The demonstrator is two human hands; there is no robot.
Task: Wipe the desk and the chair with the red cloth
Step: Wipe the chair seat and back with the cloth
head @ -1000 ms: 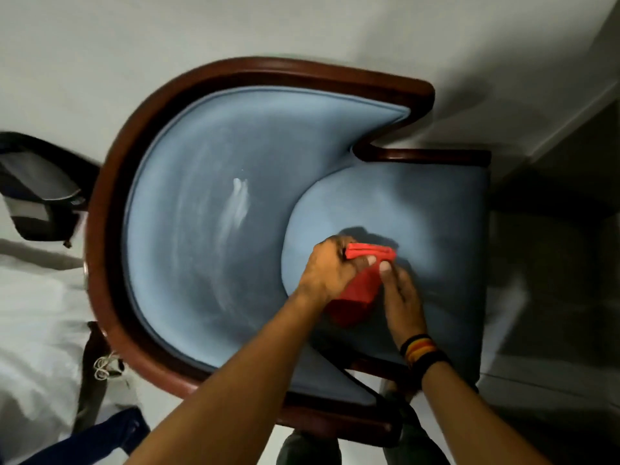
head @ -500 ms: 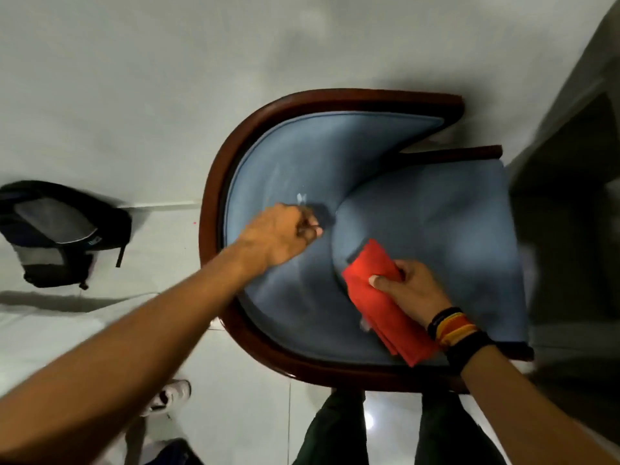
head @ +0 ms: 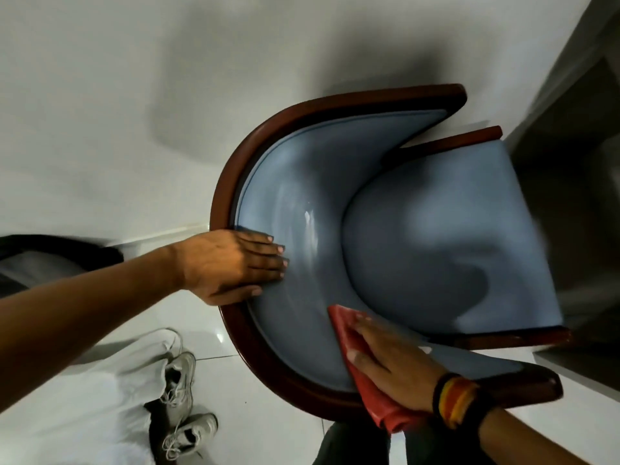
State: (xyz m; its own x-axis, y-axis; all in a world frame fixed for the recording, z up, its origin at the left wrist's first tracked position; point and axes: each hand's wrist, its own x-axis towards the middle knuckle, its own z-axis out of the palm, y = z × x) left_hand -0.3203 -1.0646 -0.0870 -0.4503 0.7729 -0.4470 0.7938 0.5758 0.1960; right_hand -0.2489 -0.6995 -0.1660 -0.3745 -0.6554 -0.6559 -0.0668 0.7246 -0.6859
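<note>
I look straight down on a chair [head: 436, 236] with blue padding and a dark red-brown wooden frame. My left hand [head: 235, 266] lies flat over the curved backrest rim at the chair's left side, fingers together on the blue padding. My right hand [head: 392, 364] presses the red cloth [head: 349, 344] flat against the inner padding of the near armrest. The cloth's lower end hangs over the wooden rim below my wrist. The wrist carries striped bands. The desk cannot be made out with certainty.
A white wall [head: 167, 95] stands behind the chair. White shoes [head: 181, 391] and a pale garment [head: 84, 414] lie on the glossy white floor at lower left. A dark bag [head: 40, 260] sits at the left edge. Dark furniture [head: 577, 162] fills the right side. My legs [head: 355, 444] show below.
My left hand went from the inner padding to the backrest's left rim and lies flat. My right hand slid the cloth off the seat onto the near armrest padding. The view pulled back.
</note>
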